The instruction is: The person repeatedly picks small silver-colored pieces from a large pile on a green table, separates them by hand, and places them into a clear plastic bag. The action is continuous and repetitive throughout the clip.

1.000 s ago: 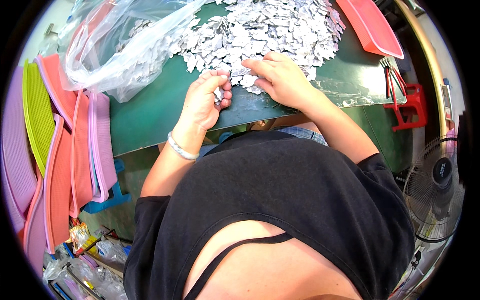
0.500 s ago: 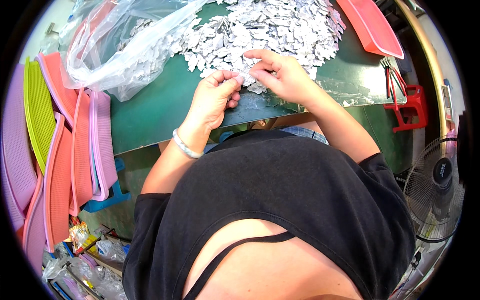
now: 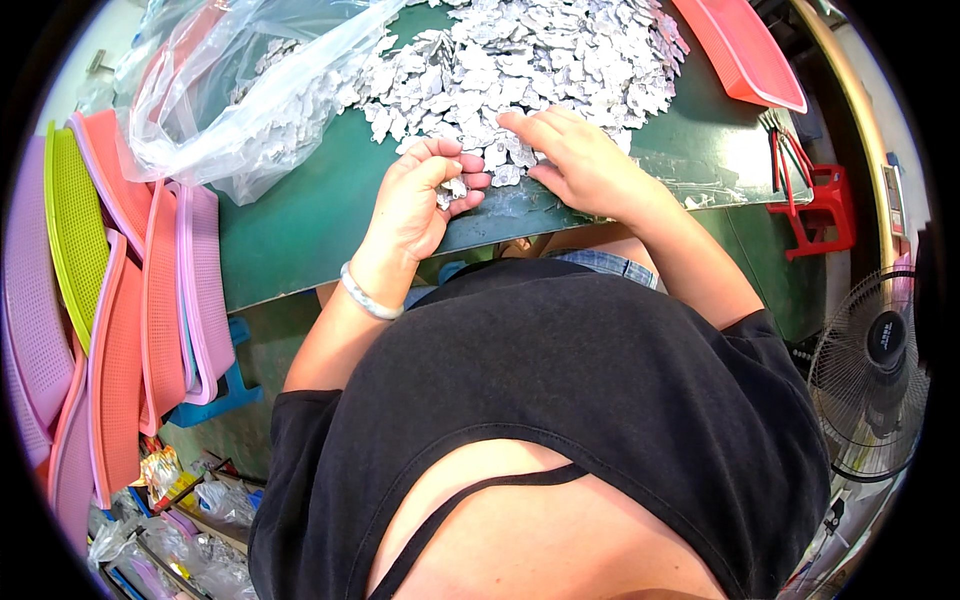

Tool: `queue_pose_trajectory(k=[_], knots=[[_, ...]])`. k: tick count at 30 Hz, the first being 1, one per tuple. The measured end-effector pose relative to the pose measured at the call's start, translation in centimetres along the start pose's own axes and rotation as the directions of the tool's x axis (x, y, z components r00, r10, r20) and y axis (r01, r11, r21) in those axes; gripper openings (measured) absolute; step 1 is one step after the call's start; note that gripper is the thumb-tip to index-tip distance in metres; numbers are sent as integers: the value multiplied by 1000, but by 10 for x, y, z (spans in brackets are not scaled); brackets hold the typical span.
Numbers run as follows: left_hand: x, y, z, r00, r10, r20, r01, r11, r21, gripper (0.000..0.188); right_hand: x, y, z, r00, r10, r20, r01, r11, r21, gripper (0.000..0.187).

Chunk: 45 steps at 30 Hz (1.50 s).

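We see a small grey piece (image 3: 452, 190) in the left hand (image 3: 408, 205), whose fingers curl loosely around it, the thumb above. As far as we can make out, its long axis slants from lower left to upper right; the fingers cover part of it, so we cannot tell which end is its front. In the pile (image 3: 550, 65), similar flat, wavy-edged pieces lie overlapping and point every way.

At the left of the green table (image 3: 290, 235) we have a clear plastic bag (image 3: 165, 160), slack and wide-mouthed, with more grey pieces showing through its film. At the far right is a red tray (image 3: 748, 88), its open top facing us. Coloured baskets (image 3: 75, 230) stand nested on their sides left of the table.

The held piece lies between the left palm and fingertips, just short of the pile's near edge. The right hand (image 3: 595, 170) is open, thumb and forefinger apart, its fingertips over that edge; a loose piece (image 3: 507, 176) lies just left of its thumb.
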<state>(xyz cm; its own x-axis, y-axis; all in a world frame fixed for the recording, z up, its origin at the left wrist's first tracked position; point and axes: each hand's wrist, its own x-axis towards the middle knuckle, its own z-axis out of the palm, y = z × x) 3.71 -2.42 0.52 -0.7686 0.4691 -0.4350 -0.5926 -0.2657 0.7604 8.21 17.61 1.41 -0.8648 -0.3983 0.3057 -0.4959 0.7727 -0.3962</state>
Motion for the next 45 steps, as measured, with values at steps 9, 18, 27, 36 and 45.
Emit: queue_pose_trajectory(k=[9,18,27,36,45], knots=[[5,-5,-5,997,-47,59,45,998,44,17,-3,1,6,955,258,-146,-197,921,337,43],[2,-7,4,996,-37,84,32,998,55,11,6,-9,1,872,470,135,-367,447,816,40],[-1,-3,-8,993,49,106,-26,977,-214,4,-2,-7,10,1000,28,1,-28,999,17,54],[0,-6,-11,996,-52,72,51,999,11,12,0,-4,19,993,61,-101,-53,995,79,44],[0,-12,0,992,-56,111,43,992,118,10,-2,-9,3,915,401,47,-358,754,550,40]])
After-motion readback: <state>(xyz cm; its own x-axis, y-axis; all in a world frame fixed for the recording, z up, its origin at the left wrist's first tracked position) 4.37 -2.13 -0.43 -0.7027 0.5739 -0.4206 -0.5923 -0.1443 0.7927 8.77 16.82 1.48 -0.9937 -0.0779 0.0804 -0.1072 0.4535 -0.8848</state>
